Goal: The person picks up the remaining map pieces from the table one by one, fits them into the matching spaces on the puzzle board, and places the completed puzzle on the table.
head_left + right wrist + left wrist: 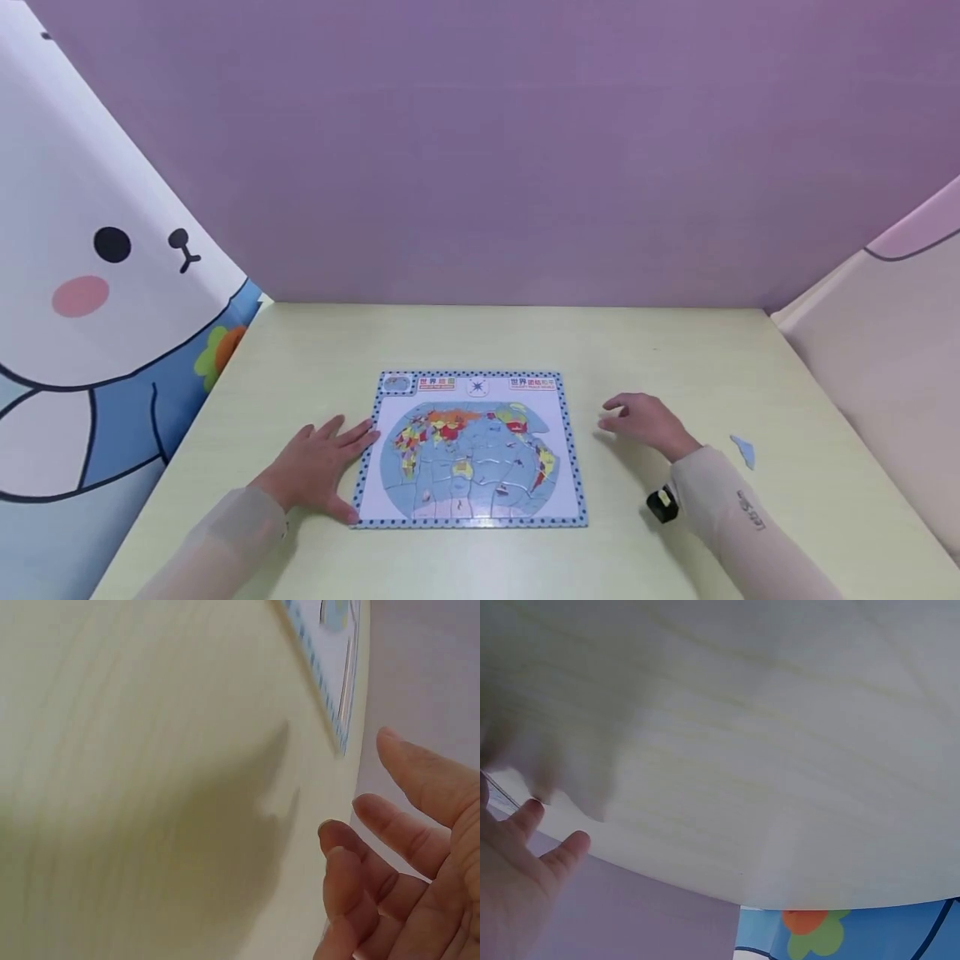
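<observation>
A world map jigsaw puzzle lies flat mid-table, its board bordered in dotted blue. On the right side of the map, a white notch shows among the joined blue pieces. My left hand has its fingers spread, with fingertips and thumb touching the board's left edge. To the right of the board, my right hand hovers with loosely bent fingers. In the right wrist view that hand has nothing between thumb and fingers, and the puzzle's corner lies beyond. A loose light-blue puzzle piece lies right of my right forearm.
The pale wooden table meets a purple wall at its back edge. A cartoon-printed panel rises along the left side, and a light panel along the right. A small black box-shaped device sits at my right wrist.
</observation>
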Demonstrator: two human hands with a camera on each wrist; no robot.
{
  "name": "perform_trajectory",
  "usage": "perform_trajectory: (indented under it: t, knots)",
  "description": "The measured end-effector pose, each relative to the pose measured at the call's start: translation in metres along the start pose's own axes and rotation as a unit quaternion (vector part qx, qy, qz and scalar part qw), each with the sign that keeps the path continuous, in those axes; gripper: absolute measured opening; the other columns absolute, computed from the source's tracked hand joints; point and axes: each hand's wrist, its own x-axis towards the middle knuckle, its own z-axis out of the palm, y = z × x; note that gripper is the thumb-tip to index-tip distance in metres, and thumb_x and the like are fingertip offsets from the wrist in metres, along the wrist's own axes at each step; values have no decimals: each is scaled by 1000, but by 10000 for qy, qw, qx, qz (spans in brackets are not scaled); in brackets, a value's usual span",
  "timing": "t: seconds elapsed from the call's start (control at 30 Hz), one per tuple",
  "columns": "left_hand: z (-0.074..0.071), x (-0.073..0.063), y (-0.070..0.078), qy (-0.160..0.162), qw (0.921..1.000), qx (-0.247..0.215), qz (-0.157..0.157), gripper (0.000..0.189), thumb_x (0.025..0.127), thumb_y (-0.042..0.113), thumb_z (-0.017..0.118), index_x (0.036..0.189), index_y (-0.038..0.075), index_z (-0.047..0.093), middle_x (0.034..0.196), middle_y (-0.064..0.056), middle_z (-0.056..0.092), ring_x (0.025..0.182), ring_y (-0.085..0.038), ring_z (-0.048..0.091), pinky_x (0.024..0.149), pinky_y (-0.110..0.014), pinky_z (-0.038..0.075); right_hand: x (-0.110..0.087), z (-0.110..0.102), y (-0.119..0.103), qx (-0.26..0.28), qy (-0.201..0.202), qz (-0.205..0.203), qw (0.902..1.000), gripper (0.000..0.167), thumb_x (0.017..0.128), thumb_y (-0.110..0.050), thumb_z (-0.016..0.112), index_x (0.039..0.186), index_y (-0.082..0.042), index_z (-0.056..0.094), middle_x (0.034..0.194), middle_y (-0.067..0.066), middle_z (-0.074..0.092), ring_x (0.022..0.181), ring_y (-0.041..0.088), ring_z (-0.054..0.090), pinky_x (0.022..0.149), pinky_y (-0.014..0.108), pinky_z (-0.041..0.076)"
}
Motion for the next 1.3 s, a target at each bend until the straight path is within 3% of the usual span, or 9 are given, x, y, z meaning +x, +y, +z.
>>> perform_trajectory:
  t: [0.2,0.47,0.63,0.83,1.07,1.3]
  knots:
    - [3,-2,-4,66,9999,8,131,121,53,87,59,147,14,40,152,-8,35,136,-44,29,100,-71,26,-8,-21,30,-175,-73,120,9997,46,89,-27,67,120,5,60,104,24,65,92,34,62,75,48,51]
    - [6,-7,-8,245,9994,6,238,121,54,89,56,146,13,40,152,-9,35,138,-43,27,102,-69,25,-23,-45,69,-343,119,317,9988,50,88,-28,65,121,9,57,104,28,62,93,40,60,74,51,49]
    - [7,-5,-8,96,9998,-111,125,122,53,88,58,148,14,38,153,-8,33,138,-42,26,103,-70,23,-35,-57,90,-396,154,553,9976,51,89,-27,65,121,12,55,102,29,61,88,37,61,70,49,50]
    - [10,-3,-8,-36,9993,-366,-56,122,51,83,66,148,16,37,155,-6,31,140,-42,23,104,-70,19,-43,-65,110,-323,110,738,9967,54,89,-25,65,122,15,50,98,27,61,80,31,62,68,47,50]
    - [9,-1,-7,-46,9994,-342,38,121,52,82,66,147,13,38,154,-8,32,138,-42,26,100,-71,24,-49,-61,133,-333,233,764,9962,55,89,-25,65,121,17,49,98,31,62,89,42,60,73,52,48]
    - [-1,1,-6,-40,9999,-116,54,121,51,83,66,146,12,41,153,-8,35,138,-42,29,99,-71,26,-55,-57,134,-367,250,918,9948,59,88,-32,65,121,14,52,108,35,59,96,48,58,74,55,47]
